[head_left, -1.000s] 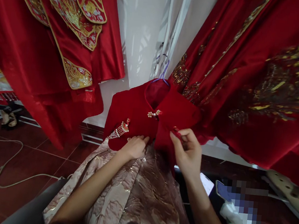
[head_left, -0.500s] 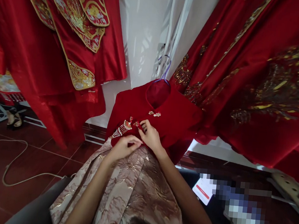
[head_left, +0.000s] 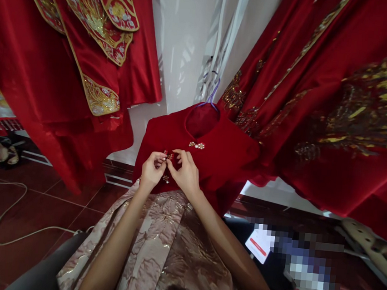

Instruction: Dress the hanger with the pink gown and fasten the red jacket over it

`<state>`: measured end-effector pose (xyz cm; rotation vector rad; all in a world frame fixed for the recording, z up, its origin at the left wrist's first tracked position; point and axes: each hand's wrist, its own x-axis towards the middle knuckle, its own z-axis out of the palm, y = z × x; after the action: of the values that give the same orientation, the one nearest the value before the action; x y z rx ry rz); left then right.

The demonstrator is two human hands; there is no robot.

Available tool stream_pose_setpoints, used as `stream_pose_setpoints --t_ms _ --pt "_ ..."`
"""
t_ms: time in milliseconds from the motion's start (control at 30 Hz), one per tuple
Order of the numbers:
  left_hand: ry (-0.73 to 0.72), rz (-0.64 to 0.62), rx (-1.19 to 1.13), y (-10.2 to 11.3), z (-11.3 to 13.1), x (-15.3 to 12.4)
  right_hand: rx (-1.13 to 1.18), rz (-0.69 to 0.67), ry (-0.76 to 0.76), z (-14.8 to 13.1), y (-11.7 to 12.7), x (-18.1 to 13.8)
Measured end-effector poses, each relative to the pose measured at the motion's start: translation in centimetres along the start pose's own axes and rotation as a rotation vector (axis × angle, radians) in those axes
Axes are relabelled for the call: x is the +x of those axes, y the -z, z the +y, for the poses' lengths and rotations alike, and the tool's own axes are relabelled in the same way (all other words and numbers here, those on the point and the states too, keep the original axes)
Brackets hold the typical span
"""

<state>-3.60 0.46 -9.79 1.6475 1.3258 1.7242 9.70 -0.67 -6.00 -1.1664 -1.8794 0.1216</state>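
Observation:
A red velvet top [head_left: 226, 157] with a round open neck hangs from a purple hanger [head_left: 214, 94]. On its front, my left hand [head_left: 152, 170] and my right hand [head_left: 186, 172] meet, fingertips pinched together on a small red and gold beaded fastener [head_left: 169, 156]. The fingers partly hide this fastener. Closer to the neck sits a pearl fastener [head_left: 196, 145], and another small beaded ornament [head_left: 166, 179] shows just below my fingertips. The patterned pink-gold brocade cloth [head_left: 154, 232] lies beneath my forearms, against the lower edge of the top.
Red embroidered garments [head_left: 107, 77] hang at the left, and a sequined red gown [head_left: 345, 132] at the right. A lit phone-like screen [head_left: 259, 243] is at the lower right beside a blurred area. A pale cable [head_left: 24, 192] runs over the tiled floor; dark shoes [head_left: 9, 154] stand at far left.
My left hand has risen from the lower edge of the top to the fastener. My right hand has shifted slightly left, and both now pinch at one spot. The beaded tassel is now hidden.

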Motion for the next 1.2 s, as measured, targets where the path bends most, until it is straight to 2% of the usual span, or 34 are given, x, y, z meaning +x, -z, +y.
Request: stream_pose_setpoints --t_ms 100,233,433,567,700,833,1067,1200 --pt "0.051 0.021 -0.133 -0.21 -0.01 0.16 -0.008 0.007 -0.027 0.03 -0.32 -0.02" --pt "0.056 0.009 -0.190 -0.34 0.27 0.09 0.017 0.027 -0.068 0.35 -0.61 0.38" --pt "0.092 0.061 -0.202 -0.28 0.16 0.22 0.355 -0.003 -0.093 0.78 -0.51 0.69" --pt "0.105 0.033 -0.181 0.02 0.01 0.41 0.511 0.005 -0.123 0.48 -0.58 0.49" --pt "0.135 0.037 -0.238 0.16 0.31 0.49 0.430 0.055 -0.089 0.25 -0.83 0.43" --pt "0.160 0.058 -0.305 0.15 0.70 0.52 0.382 0.050 -0.067 0.37 -0.84 0.50" --pt "0.120 0.056 -0.301 0.16 0.42 0.51 0.284 0.053 -0.063 0.43 -0.93 0.42" --pt "0.064 0.065 -0.224 0.42 0.17 0.47 0.251 0.054 -0.060 0.40 -0.95 0.34"
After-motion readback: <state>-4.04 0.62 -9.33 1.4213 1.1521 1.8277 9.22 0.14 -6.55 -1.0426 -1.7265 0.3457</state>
